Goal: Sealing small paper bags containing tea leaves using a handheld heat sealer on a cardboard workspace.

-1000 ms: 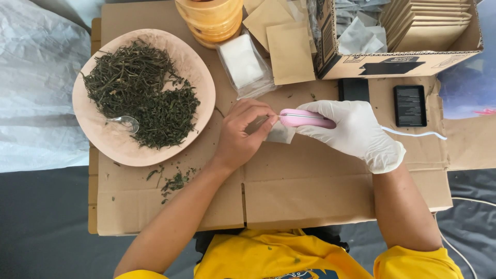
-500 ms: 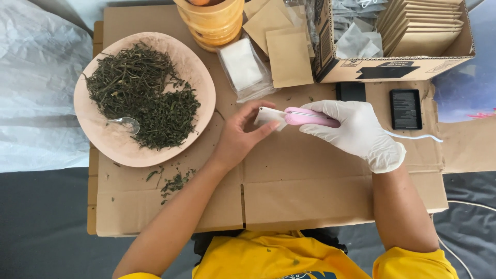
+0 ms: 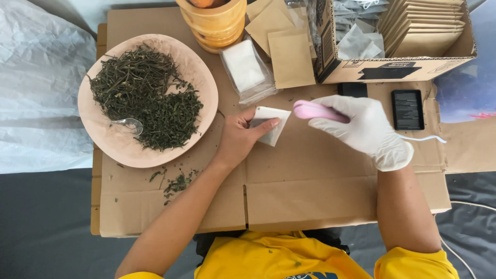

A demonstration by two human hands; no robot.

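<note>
Surface: flattened cardboard (image 3: 289,191) over a grey floor.
Left hand (image 3: 238,138): bare, pinching a small white sachet (image 3: 269,124) at centre.
Right hand (image 3: 361,129): gloved, gripping a pink corded tool (image 3: 312,111) just beside the sachet.
Left: plate (image 3: 111,147) of dried herbs (image 3: 142,95).

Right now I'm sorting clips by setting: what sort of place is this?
Probably a makeshift home packing spot for tea bags: flattened cardboard as the work surface, a plate of dried leaves, and a box of brown envelopes.
</note>
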